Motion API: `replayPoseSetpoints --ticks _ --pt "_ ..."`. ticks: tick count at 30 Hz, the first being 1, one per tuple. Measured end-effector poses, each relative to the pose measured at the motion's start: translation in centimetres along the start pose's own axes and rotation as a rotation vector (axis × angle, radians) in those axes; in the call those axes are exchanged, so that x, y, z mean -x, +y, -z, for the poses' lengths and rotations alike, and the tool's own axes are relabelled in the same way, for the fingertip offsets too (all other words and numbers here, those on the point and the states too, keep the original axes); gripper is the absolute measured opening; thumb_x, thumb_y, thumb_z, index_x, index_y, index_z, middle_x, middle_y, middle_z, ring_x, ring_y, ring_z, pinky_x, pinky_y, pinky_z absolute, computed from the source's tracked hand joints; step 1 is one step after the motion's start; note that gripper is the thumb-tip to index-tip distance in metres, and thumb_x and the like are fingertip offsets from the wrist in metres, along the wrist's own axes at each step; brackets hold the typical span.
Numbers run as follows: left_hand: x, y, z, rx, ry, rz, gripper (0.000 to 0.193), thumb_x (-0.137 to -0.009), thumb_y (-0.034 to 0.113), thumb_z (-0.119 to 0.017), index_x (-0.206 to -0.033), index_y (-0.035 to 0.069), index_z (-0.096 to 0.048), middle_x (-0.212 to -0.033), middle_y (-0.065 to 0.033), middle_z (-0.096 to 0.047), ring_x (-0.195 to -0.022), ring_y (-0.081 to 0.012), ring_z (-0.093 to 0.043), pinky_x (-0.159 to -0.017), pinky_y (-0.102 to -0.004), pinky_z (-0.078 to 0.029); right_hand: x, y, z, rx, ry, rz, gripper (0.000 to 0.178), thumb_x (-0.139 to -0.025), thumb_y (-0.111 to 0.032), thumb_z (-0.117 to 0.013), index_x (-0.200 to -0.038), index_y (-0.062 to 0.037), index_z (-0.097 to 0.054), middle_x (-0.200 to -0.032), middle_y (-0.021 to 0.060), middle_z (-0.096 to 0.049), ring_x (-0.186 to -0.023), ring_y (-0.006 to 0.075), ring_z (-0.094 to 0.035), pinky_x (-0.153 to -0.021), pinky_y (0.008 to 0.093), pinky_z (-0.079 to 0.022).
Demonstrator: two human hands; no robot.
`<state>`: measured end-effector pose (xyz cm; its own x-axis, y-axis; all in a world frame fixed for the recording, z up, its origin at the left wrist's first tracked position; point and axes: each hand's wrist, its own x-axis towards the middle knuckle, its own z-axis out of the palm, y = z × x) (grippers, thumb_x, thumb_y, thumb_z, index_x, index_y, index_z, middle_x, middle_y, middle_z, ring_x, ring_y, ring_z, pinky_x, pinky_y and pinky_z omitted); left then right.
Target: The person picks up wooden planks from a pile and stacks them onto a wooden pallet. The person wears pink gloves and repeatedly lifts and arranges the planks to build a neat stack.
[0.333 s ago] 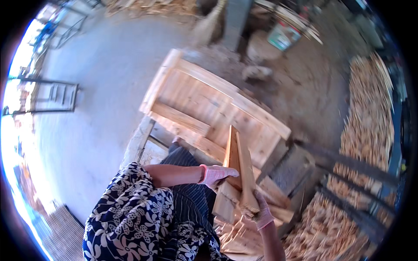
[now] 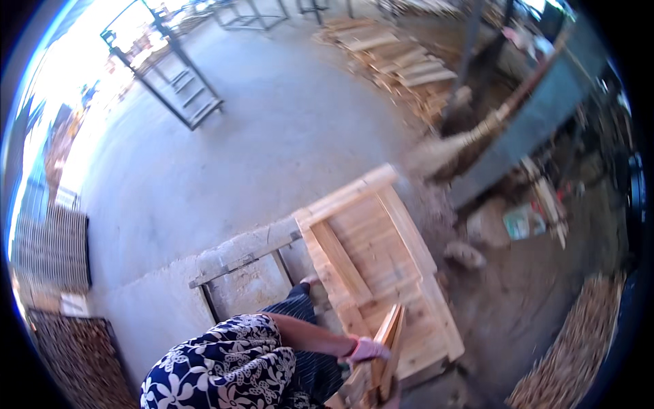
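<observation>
My left hand (image 2: 368, 350), in a pink glove, is closed round narrow wooden boards (image 2: 388, 335). The boards lie side by side, their far ends angled up over a wooden panel (image 2: 392, 245). At the bottom edge of the picture, a small part of my right hand (image 2: 393, 401) shows by the near ends of the boards; its fingers are hidden. Light strips frame the panel along its edges, and a loose-looking darker strip (image 2: 342, 262) lies along its left side.
A metal frame (image 2: 245, 260) lies on the floor left of the panel. Wood strips (image 2: 402, 61) are heaped at the far side, near a broom (image 2: 470, 140) and a grey post (image 2: 538, 116). More wood pieces (image 2: 572, 347) lie at right. A metal rack (image 2: 180, 88) stands far left.
The view has swung left, so the panel and my hands now sit lower in the picture. My right hand has slipped mostly out of sight. My left hand still grips the boards.
</observation>
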<state>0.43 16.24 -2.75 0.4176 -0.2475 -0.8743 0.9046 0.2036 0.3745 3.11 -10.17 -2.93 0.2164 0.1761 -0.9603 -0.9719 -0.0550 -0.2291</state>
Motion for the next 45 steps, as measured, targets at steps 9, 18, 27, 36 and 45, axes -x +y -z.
replayPoseSetpoints --ticks 9,18,27,36,45 --pt "7.8 0.3 9.3 0.486 -0.151 0.102 0.070 -0.077 0.046 -0.077 -0.136 0.013 -0.059 -0.124 -0.0138 -0.069 -0.106 -0.0257 -0.070 -0.092 -0.0462 -0.057 -1.9 2.3 -13.3 0.076 -0.065 -0.016 0.053 -0.104 -0.040 -0.050 -0.151 -0.0156 -0.046 -0.138 0.0088 -0.062 -0.117 0.0262 -0.063 -0.093 0.0377 -0.057" --pt "14.2 6.7 20.2 -0.187 0.216 -0.181 0.087 -0.078 0.052 -0.074 -0.147 0.010 -0.042 -0.110 -0.0194 -0.069 -0.100 -0.0294 -0.068 -0.083 -0.0402 -0.056 -7.0 -0.5 -26.0 0.286 0.049 0.339 0.064 -0.097 -0.035 -0.062 -0.150 -0.0049 -0.041 -0.139 0.0142 -0.059 -0.119 0.0281 -0.061 -0.096 0.0389 -0.055" --pt "-7.8 3.3 32.6 -0.649 0.462 -0.240 0.100 -0.079 0.049 -0.069 -0.160 0.006 -0.029 -0.161 -0.0183 -0.040 -0.139 -0.0288 -0.052 -0.113 -0.0357 -0.045 -13.0 -3.5 -31.8 0.328 0.233 0.652 0.082 -0.092 -0.034 -0.073 -0.150 0.0083 -0.034 -0.145 0.0222 -0.054 -0.126 0.0306 -0.055 -0.107 0.0418 -0.048" --pt "-15.7 -3.8 30.9 -0.632 0.863 -0.246 0.075 -0.082 0.014 -0.068 -0.152 0.022 -0.043 -0.143 -0.0212 -0.050 -0.130 -0.0440 -0.050 -0.107 -0.0506 -0.046 -31.0 1.9 -22.2 0.731 0.343 0.381 0.102 -0.084 -0.049 -0.076 -0.153 0.0088 -0.028 -0.143 0.0381 -0.045 -0.130 0.0469 -0.051 -0.112 0.0430 -0.042" --pt "-14.4 1.2 28.8 -1.129 0.857 -0.250 0.100 -0.078 0.036 -0.081 -0.161 0.026 -0.025 -0.150 -0.0325 -0.035 -0.137 -0.0480 -0.038 -0.110 -0.0550 -0.033 -26.6 -8.6 -35.0 1.163 0.868 0.325 0.112 -0.080 -0.049 -0.079 -0.161 -0.0080 -0.012 -0.135 0.0359 -0.043 -0.119 0.0495 -0.054 -0.097 0.0529 -0.051"
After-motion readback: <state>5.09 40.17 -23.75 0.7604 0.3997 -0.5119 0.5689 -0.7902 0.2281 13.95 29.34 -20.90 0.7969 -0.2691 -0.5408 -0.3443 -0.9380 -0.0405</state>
